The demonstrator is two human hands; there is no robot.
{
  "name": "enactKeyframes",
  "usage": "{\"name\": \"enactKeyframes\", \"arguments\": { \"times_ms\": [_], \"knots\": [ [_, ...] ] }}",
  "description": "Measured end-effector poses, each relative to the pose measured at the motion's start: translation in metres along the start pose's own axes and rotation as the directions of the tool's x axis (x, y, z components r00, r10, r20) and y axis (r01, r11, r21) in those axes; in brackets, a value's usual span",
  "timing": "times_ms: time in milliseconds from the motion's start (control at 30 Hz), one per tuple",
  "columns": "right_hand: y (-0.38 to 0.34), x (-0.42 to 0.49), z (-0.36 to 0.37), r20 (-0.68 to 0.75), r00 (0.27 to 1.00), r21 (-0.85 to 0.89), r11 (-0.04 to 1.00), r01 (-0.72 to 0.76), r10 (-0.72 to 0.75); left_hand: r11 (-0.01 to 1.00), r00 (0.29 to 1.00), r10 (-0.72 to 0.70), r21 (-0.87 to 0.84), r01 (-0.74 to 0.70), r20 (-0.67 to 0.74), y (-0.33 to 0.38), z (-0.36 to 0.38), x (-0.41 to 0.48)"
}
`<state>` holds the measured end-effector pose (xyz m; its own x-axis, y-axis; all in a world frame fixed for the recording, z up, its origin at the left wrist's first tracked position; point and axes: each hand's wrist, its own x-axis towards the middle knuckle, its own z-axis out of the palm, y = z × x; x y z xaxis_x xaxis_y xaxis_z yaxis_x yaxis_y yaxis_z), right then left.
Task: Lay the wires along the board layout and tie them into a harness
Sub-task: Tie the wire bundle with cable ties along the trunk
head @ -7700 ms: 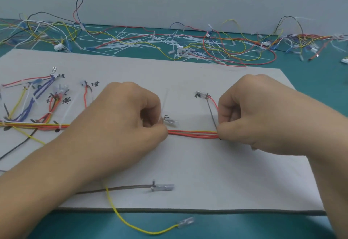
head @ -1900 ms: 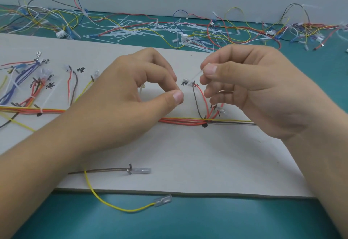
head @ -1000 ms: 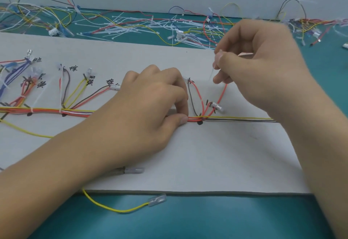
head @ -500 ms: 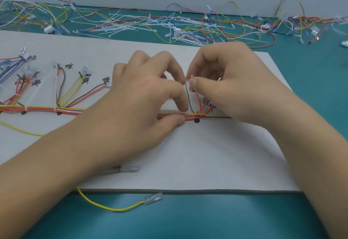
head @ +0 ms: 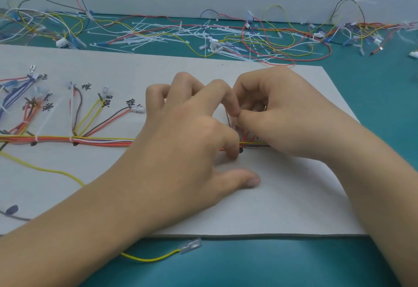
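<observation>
Several coloured wires (head: 90,115) fan out at the left end of the grey board (head: 282,200), each branch ending by a handwritten label (head: 86,87). Lower down they gather into one wire bundle (head: 101,141) that runs flat across the board towards the right. Two white cable ties (head: 35,138) bind that bundle where the branches join it, each with a black dot (head: 33,143) marked just beneath. Below the bundle a loose yellow wire (head: 45,170) curves over the board. Further along, the left hand (head: 181,151) comes in from the lower left and covers the bundle. Its thumb (head: 244,179) lies flat on the board, spread well apart from the fingers, while a bent finger (head: 226,142) presses down on the wires. At the board's near edge, by that forearm, a second yellow wire (head: 153,258) with a clear terminal (head: 191,245) lies on the teal table (head: 373,87). The right hand (head: 282,117) sits just beside the left, over the right-hand stretch of the bundle, fingers curled in tight and thumb tip meeting a left fingertip. Whether it pinches anything I cannot tell from here. A few red wires (head: 247,134) show beneath it. Behind both hands, loose white ties (head: 158,35) and tangled wires (head: 282,44) are strewn along the table's far edge, out to the right.
</observation>
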<state>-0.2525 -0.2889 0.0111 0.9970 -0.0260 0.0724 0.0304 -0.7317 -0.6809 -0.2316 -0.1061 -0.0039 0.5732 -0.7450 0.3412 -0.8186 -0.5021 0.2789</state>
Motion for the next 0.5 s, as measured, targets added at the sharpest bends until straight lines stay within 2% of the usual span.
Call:
{"name": "enactKeyframes", "arguments": {
  "times_ms": [233,500],
  "knots": [
    [-0.0004,-0.0002,0.0002,0.002,1.0,-0.004,1.0,-0.005,0.005,0.997,0.999,-0.043,-0.063,0.043,-0.004,-0.0003,0.002,0.0013],
    [-0.0013,-0.001,0.0002,0.008,1.0,0.009,1.0,-0.019,0.019,0.984,0.995,-0.035,-0.172,0.05,0.09,-0.0088,-0.0035,0.0002]
  ]
}}
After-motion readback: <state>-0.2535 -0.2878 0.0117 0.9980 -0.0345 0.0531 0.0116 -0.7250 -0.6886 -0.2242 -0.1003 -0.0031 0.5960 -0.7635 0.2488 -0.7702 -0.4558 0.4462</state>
